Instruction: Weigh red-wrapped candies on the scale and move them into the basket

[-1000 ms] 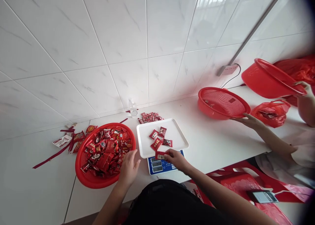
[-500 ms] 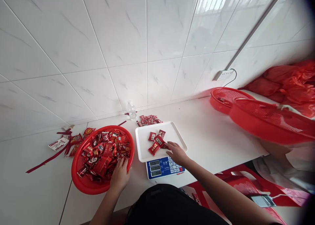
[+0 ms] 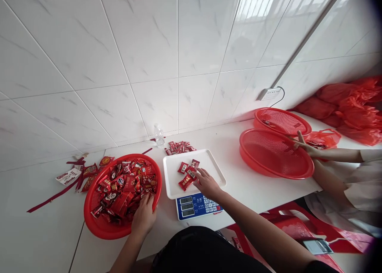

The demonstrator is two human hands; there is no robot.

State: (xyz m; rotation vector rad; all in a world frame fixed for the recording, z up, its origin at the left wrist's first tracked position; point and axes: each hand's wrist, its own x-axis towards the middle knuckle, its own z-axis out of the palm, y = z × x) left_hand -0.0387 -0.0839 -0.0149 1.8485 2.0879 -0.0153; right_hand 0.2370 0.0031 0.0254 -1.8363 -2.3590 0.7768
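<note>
Red-wrapped packets [image 3: 121, 193] fill a round red basket [image 3: 100, 234] at the left. My left hand [image 3: 145, 215] rests inside the basket's near right side, its fingertips among the packets; whether they grip one is hidden. A white tray [image 3: 209, 165] sits on a blue scale [image 3: 198, 206] in the middle. Several red packets [image 3: 185, 182] lie on the tray. Over them is my right hand [image 3: 207, 182], fingers spread and fingertips at the packets' right edge.
Behind the tray are more packets [image 3: 179, 147] and a clear bottle [image 3: 158, 135]. Ribbon [image 3: 50, 197] lies left. At right, another person's hands [image 3: 306, 145] are at a red basket [image 3: 276, 153], near a second basket [image 3: 282, 121] and red bags [image 3: 352, 110].
The other person's red basket has moved left and down onto the table beside the scale. My right hand has shifted slightly left over the packets. My left hand is nearly unchanged.
</note>
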